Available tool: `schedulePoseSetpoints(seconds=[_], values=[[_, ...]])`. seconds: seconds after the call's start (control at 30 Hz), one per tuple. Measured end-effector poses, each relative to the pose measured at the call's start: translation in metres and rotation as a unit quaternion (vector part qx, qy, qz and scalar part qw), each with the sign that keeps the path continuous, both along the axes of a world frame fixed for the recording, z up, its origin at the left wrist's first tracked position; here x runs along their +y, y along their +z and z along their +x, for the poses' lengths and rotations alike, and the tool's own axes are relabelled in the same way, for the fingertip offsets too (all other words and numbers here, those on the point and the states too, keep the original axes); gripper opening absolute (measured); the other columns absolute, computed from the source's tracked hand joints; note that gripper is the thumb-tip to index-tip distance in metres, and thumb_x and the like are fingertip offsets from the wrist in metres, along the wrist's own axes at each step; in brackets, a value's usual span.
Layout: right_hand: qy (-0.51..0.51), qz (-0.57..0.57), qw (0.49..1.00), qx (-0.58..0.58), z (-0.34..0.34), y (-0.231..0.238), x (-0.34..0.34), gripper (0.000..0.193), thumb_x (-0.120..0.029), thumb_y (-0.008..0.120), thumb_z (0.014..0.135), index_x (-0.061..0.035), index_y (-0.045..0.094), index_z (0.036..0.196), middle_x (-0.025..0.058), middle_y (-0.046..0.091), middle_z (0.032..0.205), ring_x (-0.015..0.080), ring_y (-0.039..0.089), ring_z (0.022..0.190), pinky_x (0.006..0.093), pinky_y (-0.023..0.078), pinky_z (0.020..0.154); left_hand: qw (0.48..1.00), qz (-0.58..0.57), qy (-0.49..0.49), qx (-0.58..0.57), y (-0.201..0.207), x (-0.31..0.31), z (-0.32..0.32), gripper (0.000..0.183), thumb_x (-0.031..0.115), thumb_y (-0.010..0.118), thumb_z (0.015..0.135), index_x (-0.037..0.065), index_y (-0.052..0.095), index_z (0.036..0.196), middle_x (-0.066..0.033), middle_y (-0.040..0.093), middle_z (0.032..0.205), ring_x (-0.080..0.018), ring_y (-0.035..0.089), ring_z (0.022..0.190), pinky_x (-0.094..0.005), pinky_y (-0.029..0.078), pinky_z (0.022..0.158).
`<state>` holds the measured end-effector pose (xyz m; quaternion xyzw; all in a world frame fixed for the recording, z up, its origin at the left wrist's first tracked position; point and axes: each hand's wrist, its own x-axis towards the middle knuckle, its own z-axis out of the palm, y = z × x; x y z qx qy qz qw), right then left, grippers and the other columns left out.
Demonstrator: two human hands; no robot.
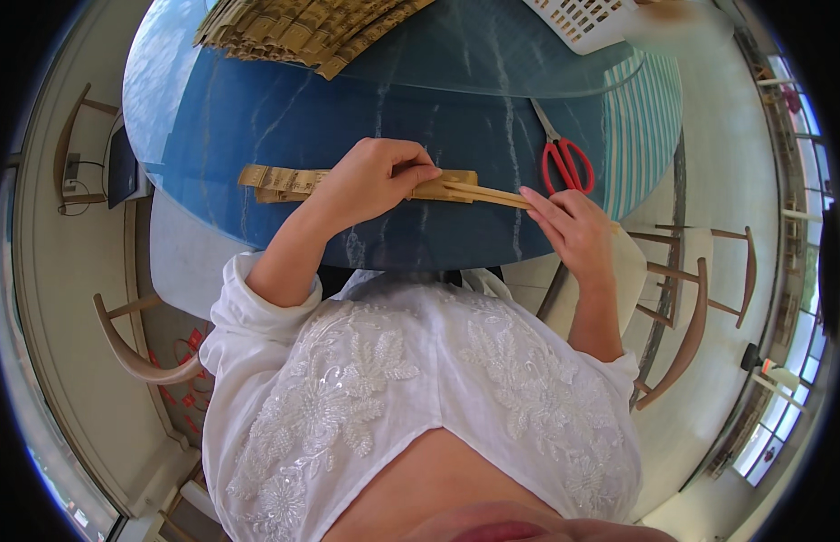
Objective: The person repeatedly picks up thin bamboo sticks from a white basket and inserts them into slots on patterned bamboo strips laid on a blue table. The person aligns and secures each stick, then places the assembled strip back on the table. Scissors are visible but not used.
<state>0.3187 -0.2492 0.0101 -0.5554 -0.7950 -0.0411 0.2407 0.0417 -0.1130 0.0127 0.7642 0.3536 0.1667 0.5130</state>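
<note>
My right hand (pixel 575 228) is closed round a pair of light wooden chopsticks (pixel 499 195). Their far ends reach into the open end of a brown printed paper sleeve (pixel 458 177). Thumb and fingers of my left hand (pixel 373 181) pinch that sleeve and cover part of it. Under and to the left of this hand, more flat brown paper sleeves (pixel 277 181) lie on the blue table. Scissors with red handles (pixel 567 166) rest just beyond my right hand, blades pointing away.
A large heap of brown paper sleeves (pixel 303 25) sits on the raised glass turntable (pixel 456 63) at the far side. Farther right is a white perforated basket (pixel 587 20). A striped cloth (pixel 641 135) covers the table's right side. Wooden chairs (pixel 686 348) stand around.
</note>
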Motion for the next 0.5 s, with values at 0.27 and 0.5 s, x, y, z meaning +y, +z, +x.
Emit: schedulePoseSetpoints(seconds=[0.27, 0.5], values=[[0.019, 0.023, 0.999, 0.013, -0.014, -0.003, 0.014, 0.039, -0.015, 0.079, 0.079, -0.0188, 0.074, 0.117, 0.0003, 0.05, 0.072, 0.017, 0.052, 0.063, 0.0327, 0.042, 0.054, 0.953, 0.279, 0.082, -0.081, 0.001, -0.014, 0.0, 0.013, 0.014, 0.073, 0.087, 0.002, 0.073, 0.091, -0.0098, 0.067, 0.077, -0.0256, 0.061, 0.072, -0.0342, 0.048, 0.064], [-0.043, 0.023, 0.997, 0.056, -0.027, -0.009, 0.006, 0.04, -0.016, 0.078, 0.08, -0.0208, 0.073, 0.12, 0.0006, 0.053, 0.073, 0.017, 0.053, 0.062, 0.0317, 0.042, 0.053, 0.991, 0.014, 0.093, -0.099, -0.002, -0.056, -0.036, 0.025, 0.022, 0.065, 0.098, -0.001, 0.068, 0.089, -0.0078, 0.068, 0.08, -0.0105, 0.059, 0.064, -0.0248, 0.046, 0.058]])
